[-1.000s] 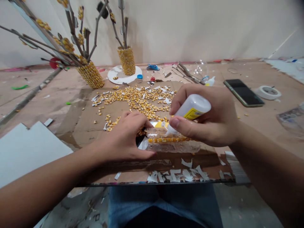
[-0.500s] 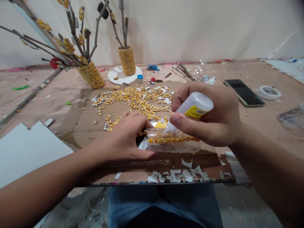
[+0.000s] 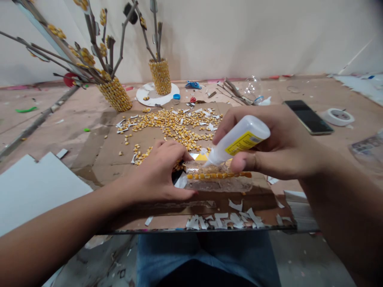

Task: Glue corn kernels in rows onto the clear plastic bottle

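Kernels (image 3: 218, 175) are forming just one row along the clear tube (image 3: 221, 185), which is lying sideways on cardboard (image 3: 104, 147) on the worktop (image 3: 338, 159) — the rest of its visible side is showing bare. The left hand (image 3: 163, 171) is curving half open around one end, holding it; the right hand (image 3: 284, 145) is closing round a squeeze bottle (image 3: 242, 140), nozzle pointing down beside the row.

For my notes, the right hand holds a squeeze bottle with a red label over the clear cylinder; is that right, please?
Nearly: the label is yellow, not red, as the head view shows. The right hand does hold the squeeze bottle over the clear cylinder.
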Demonstrator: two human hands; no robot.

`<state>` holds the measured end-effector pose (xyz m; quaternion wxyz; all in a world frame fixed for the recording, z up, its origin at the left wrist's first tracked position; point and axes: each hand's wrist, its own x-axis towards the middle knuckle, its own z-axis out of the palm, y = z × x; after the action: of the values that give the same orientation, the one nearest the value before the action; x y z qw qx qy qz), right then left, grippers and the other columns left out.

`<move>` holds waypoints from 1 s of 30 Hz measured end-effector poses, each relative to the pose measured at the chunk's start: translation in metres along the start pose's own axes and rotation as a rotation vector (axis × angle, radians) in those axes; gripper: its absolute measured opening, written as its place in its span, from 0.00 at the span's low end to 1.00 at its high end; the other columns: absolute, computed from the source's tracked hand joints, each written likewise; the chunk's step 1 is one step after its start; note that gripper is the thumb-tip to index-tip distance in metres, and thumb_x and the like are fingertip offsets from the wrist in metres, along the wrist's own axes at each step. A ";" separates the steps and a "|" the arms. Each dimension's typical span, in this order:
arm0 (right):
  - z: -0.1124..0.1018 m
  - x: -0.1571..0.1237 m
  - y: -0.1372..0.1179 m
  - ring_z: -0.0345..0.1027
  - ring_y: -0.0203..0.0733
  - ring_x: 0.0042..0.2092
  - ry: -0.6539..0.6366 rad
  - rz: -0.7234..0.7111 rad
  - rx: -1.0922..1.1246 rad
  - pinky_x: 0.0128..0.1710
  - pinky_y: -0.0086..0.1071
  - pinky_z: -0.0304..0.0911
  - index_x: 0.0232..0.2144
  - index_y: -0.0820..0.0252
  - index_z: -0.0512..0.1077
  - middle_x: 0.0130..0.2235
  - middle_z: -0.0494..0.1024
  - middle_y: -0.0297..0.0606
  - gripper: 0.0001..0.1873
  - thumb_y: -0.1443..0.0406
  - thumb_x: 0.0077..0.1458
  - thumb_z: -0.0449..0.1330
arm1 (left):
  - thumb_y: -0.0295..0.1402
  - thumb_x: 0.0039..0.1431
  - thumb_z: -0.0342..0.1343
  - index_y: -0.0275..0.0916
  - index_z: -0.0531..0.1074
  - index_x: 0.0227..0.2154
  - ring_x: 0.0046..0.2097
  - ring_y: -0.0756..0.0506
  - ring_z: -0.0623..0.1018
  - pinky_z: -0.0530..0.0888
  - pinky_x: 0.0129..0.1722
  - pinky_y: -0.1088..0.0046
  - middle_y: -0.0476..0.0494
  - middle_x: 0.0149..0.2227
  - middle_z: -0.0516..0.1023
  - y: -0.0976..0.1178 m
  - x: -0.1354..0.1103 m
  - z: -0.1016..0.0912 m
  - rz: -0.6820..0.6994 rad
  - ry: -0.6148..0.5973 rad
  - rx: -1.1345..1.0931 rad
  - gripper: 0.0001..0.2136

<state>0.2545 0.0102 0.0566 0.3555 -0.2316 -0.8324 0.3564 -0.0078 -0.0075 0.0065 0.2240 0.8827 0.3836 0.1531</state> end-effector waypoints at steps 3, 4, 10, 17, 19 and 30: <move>0.000 0.000 0.002 0.59 0.33 0.26 -0.009 -0.030 0.000 0.24 0.31 0.56 0.30 0.57 0.72 0.25 0.70 0.28 0.22 0.50 0.60 0.73 | 0.47 0.49 0.71 0.42 0.69 0.38 0.43 0.39 0.74 0.65 0.50 0.56 0.45 0.41 0.78 0.000 -0.001 0.000 0.003 0.001 0.000 0.21; 0.001 0.000 0.003 0.59 0.33 0.26 -0.009 -0.054 -0.001 0.24 0.31 0.55 0.29 0.57 0.71 0.25 0.69 0.28 0.21 0.51 0.59 0.74 | 0.46 0.50 0.71 0.42 0.69 0.38 0.43 0.39 0.74 0.65 0.50 0.56 0.45 0.41 0.78 0.000 -0.001 0.000 0.003 0.000 -0.004 0.21; 0.006 0.000 0.009 0.56 0.32 0.26 0.028 -0.124 -0.052 0.25 0.32 0.52 0.27 0.56 0.64 0.25 0.65 0.26 0.25 0.52 0.59 0.74 | 0.46 0.50 0.71 0.42 0.70 0.39 0.44 0.38 0.74 0.66 0.50 0.57 0.44 0.42 0.78 0.002 -0.002 -0.002 -0.018 -0.010 -0.009 0.21; 0.010 -0.001 0.009 0.59 0.33 0.26 0.055 -0.112 -0.030 0.25 0.33 0.53 0.27 0.55 0.65 0.24 0.68 0.27 0.23 0.55 0.59 0.74 | 0.46 0.49 0.71 0.42 0.70 0.38 0.44 0.37 0.75 0.67 0.51 0.55 0.44 0.42 0.79 0.000 -0.001 0.000 -0.005 0.001 -0.003 0.20; 0.011 -0.001 0.009 0.60 0.32 0.25 0.055 -0.131 -0.024 0.24 0.32 0.55 0.28 0.56 0.66 0.24 0.70 0.27 0.21 0.57 0.59 0.75 | 0.46 0.49 0.71 0.42 0.70 0.38 0.44 0.37 0.75 0.67 0.50 0.55 0.44 0.41 0.79 -0.001 -0.002 0.000 -0.004 0.001 -0.001 0.20; 0.016 -0.003 0.013 0.60 0.31 0.22 0.086 -0.161 0.016 0.18 0.29 0.52 0.30 0.55 0.70 0.24 0.75 0.27 0.14 0.65 0.58 0.74 | 0.43 0.50 0.73 0.42 0.70 0.39 0.47 0.36 0.74 0.65 0.49 0.57 0.44 0.43 0.78 -0.001 -0.003 -0.001 0.003 -0.006 -0.027 0.21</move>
<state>0.2463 0.0097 0.0381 0.4201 -0.1762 -0.8295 0.3231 -0.0112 -0.0090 0.0064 0.2368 0.8807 0.3797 0.1556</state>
